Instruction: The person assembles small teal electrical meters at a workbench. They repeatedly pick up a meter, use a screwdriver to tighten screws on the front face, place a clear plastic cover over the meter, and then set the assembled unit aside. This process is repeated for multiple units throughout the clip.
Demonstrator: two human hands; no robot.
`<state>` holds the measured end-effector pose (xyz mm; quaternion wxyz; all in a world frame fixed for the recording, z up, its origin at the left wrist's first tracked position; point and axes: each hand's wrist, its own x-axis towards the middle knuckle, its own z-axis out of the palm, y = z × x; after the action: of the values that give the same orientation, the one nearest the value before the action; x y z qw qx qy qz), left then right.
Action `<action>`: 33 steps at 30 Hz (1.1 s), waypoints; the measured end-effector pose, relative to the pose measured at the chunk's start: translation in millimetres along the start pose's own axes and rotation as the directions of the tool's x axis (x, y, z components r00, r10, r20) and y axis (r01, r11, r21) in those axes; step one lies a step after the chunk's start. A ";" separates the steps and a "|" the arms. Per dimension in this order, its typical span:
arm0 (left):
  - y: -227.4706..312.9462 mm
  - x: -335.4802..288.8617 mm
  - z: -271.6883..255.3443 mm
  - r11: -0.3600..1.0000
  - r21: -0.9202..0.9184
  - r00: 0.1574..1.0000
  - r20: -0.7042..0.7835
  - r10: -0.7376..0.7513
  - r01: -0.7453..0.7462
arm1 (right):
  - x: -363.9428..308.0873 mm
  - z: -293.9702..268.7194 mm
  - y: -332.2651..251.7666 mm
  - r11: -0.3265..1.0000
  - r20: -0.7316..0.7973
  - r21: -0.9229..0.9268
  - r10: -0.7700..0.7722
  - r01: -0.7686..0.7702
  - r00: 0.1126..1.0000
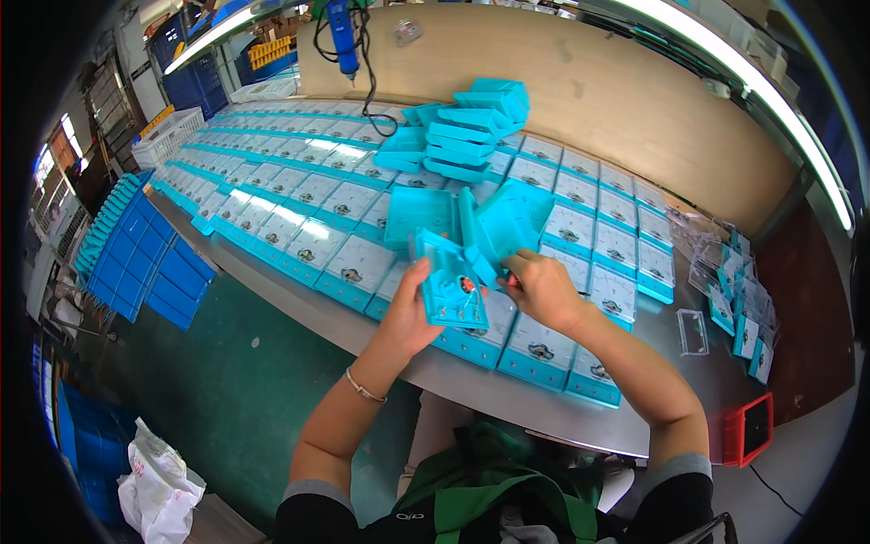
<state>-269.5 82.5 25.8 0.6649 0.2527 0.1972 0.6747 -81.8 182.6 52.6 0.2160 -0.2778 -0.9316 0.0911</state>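
My left hand (pixel 410 315) is wrapped round a turquoise plastic meter case (pixel 446 304), tilted up with its inner side towards me. A small round red part and several metal terminals show inside it. Just to the right, my right hand (pixel 548 292) is closed in a pinch on a slim tool with a red part (pixel 514 280); its kind is too small to make out. The fingers are close to the case's right side. Beyond both hands lie loose turquoise covers (pixel 421 216), one of them leaning (pixel 515 222) right behind my right hand.
Rows of turquoise meters with clear fronts (pixel 349 263) cover the bench. More covers are stacked (pixel 462 136) at the back. A blue electric screwdriver (pixel 343 36) hangs above. At right are loose clear covers (pixel 693 333), a meter heap (pixel 748 313) and a red bin (pixel 749 429).
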 end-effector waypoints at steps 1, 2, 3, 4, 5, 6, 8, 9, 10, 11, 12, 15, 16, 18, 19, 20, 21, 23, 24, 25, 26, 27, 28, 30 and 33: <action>-10.6 7.5 3.4 0.999 0.005 0.999 0.025 -0.032 0.032 | -12.5 -5.1 12.7 0.999 -0.049 0.039 0.040 -0.038 0.998; -19.9 12.5 9.0 0.998 0.011 0.997 0.051 -0.066 0.066 | -25.2 -9.1 25.7 0.994 -0.097 0.078 0.082 -0.075 0.992; -28.8 13.1 16.7 0.995 -0.011 0.993 0.065 -0.097 0.098 | -36.7 -15.4 31.3 0.985 -0.146 0.128 0.133 -0.114 0.980; -36.6 14.0 22.7 0.995 0.027 0.992 0.083 -0.095 0.093 | -47.2 -23.9 37.3 0.982 -0.217 0.141 0.156 -0.128 0.964; -43.8 15.1 27.8 0.994 0.063 0.990 0.103 -0.096 0.090 | -56.2 -35.8 44.5 0.978 -0.288 0.152 0.181 -0.142 0.940; -52.9 13.3 31.6 0.990 0.102 0.987 0.117 -0.107 0.095 | -68.2 -47.6 47.6 0.972 -0.354 0.171 0.214 -0.162 0.910; -62.3 1.5 49.5 0.981 0.187 0.984 0.161 -0.076 0.045 | -101.6 -82.6 37.7 0.842 -0.334 0.415 0.493 -0.345 0.803; -64.5 -8.0 54.8 0.983 0.175 0.976 0.203 -0.083 0.047 | -125.7 -98.3 39.0 0.807 -0.344 0.487 0.529 -0.334 0.776; -71.3 -15.7 58.6 0.987 0.149 0.966 0.244 -0.089 0.054 | -152.8 -113.7 43.3 0.769 -0.348 0.549 0.565 -0.327 0.748; -78.4 -23.8 64.4 0.978 0.190 0.959 0.251 -0.132 0.085 | -180.2 -134.9 42.6 0.614 -0.221 0.691 0.683 -0.382 0.697; -85.0 -32.8 71.3 0.967 0.228 0.951 0.260 -0.170 0.110 | -209.3 -155.1 43.0 0.432 -0.082 0.801 0.766 -0.416 0.638; -114.8 -40.1 101.5 0.935 0.222 0.876 0.340 -0.342 0.278 | -301.0 -186.3 78.3 0.006 0.237 0.923 0.779 -0.385 0.581; -125.9 -39.3 111.0 0.914 0.210 0.836 0.373 -0.403 0.347 | -329.4 -186.0 91.2 -0.103 0.349 0.900 0.753 -0.424 0.558; -150.1 -37.4 124.4 0.886 0.227 0.788 0.406 -0.463 0.404 | -360.8 -172.8 102.6 -0.158 0.357 0.890 0.826 -0.429 0.436; -160.8 -36.3 129.1 0.872 0.254 0.772 0.405 -0.490 0.419 | -364.1 -166.0 102.2 -0.023 0.261 0.799 0.913 -0.601 0.312; -171.2 -35.7 133.9 0.857 0.280 0.757 0.404 -0.514 0.433 | -367.8 -160.2 104.1 0.203 0.058 0.563 0.957 -0.802 0.283; -180.8 -34.9 139.4 0.847 0.299 0.747 0.402 -0.530 0.440 | -375.5 -144.7 107.8 0.471 -0.231 0.356 0.881 -0.807 0.412; -190.5 -37.4 145.4 0.840 0.306 0.753 0.378 -0.539 0.448 | -356.7 -129.4 89.5 0.608 -0.391 0.012 0.733 -0.794 0.556; -193.2 -39.3 146.9 0.838 0.309 0.760 0.361 -0.541 0.450 | -333.6 -130.5 68.2 0.563 -0.327 -0.048 0.772 -0.825 0.545; -196.6 -40.3 148.4 0.850 0.313 0.775 0.361 -0.519 0.423 | -322.4 -120.3 57.8 0.528 -0.321 -0.199 0.761 -0.826 0.564; -199.3 -40.8 151.0 0.851 0.323 0.775 0.364 -0.516 0.415 | -313.9 -110.5 48.3 0.477 -0.311 -0.348 0.754 -0.807 0.579; -198.4 -40.9 152.7 0.854 0.332 0.782 0.361 -0.507 0.400 | -307.3 -105.4 43.4 0.425 -0.293 -0.489 0.743 -0.762 0.602; -196.1 -41.6 152.8 0.858 0.341 0.790 0.358 -0.497 0.385 | -307.4 -108.1 41.5 0.501 -0.229 -0.362 0.769 -0.786 0.596; -188.2 -43.2 149.7 0.846 0.378 0.790 0.346 -0.506 0.376 | -307.6 -119.8 36.6 0.599 -0.092 -0.078 0.792 -0.797 0.604; -184.2 -45.6 144.8 0.857 0.398 0.829 0.315 -0.462 0.327 | -296.8 -129.4 10.2 0.368 0.100 0.769 0.739 -0.523 0.667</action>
<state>-35.8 33.9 26.3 0.7659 0.4446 0.2146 0.4119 205.0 32.2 60.4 0.3778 -0.5105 -0.5875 0.5015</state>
